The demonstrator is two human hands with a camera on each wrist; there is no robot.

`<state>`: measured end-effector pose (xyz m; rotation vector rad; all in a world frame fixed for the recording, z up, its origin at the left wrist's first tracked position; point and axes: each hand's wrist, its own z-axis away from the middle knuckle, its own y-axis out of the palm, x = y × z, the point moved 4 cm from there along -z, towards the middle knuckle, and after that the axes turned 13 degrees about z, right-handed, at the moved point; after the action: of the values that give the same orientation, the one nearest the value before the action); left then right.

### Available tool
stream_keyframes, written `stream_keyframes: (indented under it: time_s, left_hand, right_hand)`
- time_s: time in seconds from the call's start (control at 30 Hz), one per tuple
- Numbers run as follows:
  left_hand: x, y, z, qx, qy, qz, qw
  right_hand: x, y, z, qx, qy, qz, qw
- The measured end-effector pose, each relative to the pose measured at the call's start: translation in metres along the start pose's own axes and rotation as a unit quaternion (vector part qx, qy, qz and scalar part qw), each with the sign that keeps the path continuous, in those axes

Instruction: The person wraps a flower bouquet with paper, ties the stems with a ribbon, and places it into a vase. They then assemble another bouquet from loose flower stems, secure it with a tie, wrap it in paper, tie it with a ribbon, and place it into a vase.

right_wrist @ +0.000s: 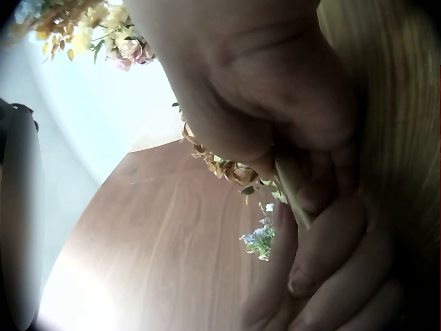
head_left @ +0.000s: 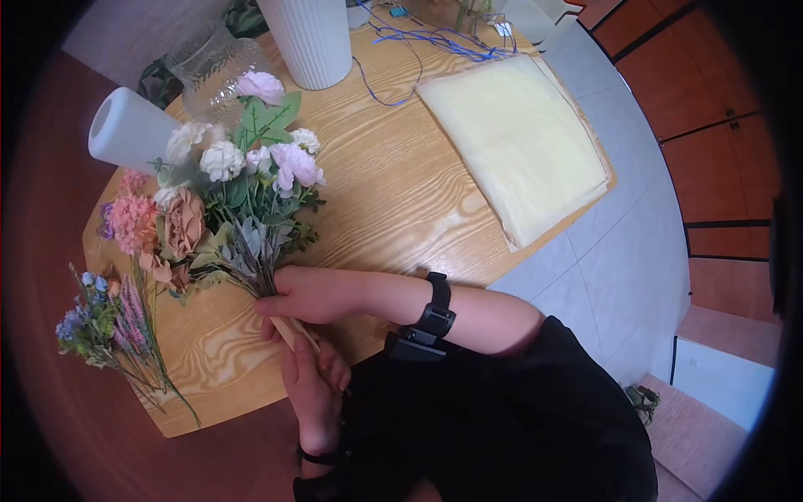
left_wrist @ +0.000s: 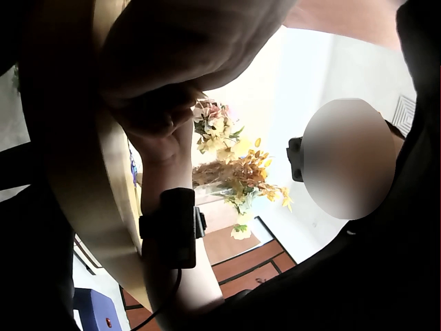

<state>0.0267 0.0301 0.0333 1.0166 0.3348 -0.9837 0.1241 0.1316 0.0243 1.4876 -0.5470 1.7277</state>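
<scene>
My right hand [head_left: 309,293] grips the gathered stems of an artificial flower bouquet [head_left: 242,209] just below its leaves. White, pale pink, coral and dusty brown blooms fan out toward the far left over the table. From beneath that hand a light tan strip [head_left: 288,330] runs down along the stem ends. Lower and closer to the body, my left hand [head_left: 314,389] curls its thumb and fingers round the strip's lower end. In the right wrist view the tan strip [right_wrist: 293,189] shows between the two hands' fingers. The left wrist view is dark around the hands.
Blue and pink flower sprigs [head_left: 117,322] lie at the table's left edge. Behind the bouquet are a lying white vase [head_left: 130,130], a glass vase [head_left: 213,71] and an upright ribbed white vase [head_left: 309,42]. Cream wrapping sheets [head_left: 519,142] lie right, near blue cords [head_left: 439,38].
</scene>
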Motion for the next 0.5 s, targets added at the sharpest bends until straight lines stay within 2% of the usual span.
stream_keyframes:
  time_s: [0.1,0.17,0.2,0.27,0.33,0.4,0.47,0.5]
  left_hand:
    - [-0.002,0.001,0.002,-0.004,0.010,-0.012,1.000]
    - [-0.002,0.002,0.001,0.001,0.019,-0.004,1.000]
    - [0.001,0.000,0.000,-0.005,0.027,0.007,1.000]
    - [-0.001,-0.005,0.001,-0.008,0.040,0.020,0.999]
    - [0.000,-0.008,0.000,-0.025,0.020,0.021,0.999]
    - [-0.001,-0.003,0.002,-0.027,0.022,0.023,0.999]
    - [-0.003,-0.003,0.001,-0.028,0.028,0.024,0.999]
    - [-0.003,-0.004,0.000,-0.020,0.024,0.023,0.999]
  right_hand:
    - [-0.004,0.004,-0.002,-0.005,-0.019,0.055,0.998]
    - [-0.001,0.005,0.000,-0.055,0.017,0.077,0.995]
    - [0.004,0.005,0.004,-0.053,0.016,0.080,0.995]
    - [0.022,-0.001,0.021,-0.098,0.030,0.290,0.951]
    - [0.046,-0.020,0.054,-0.145,0.002,0.332,0.932]
    - [0.070,-0.050,0.078,-0.204,-0.028,0.438,0.875]
    - [0.104,-0.087,0.101,-0.192,0.087,0.518,0.829]
    - [0.112,-0.112,0.103,-0.217,0.111,0.544,0.803]
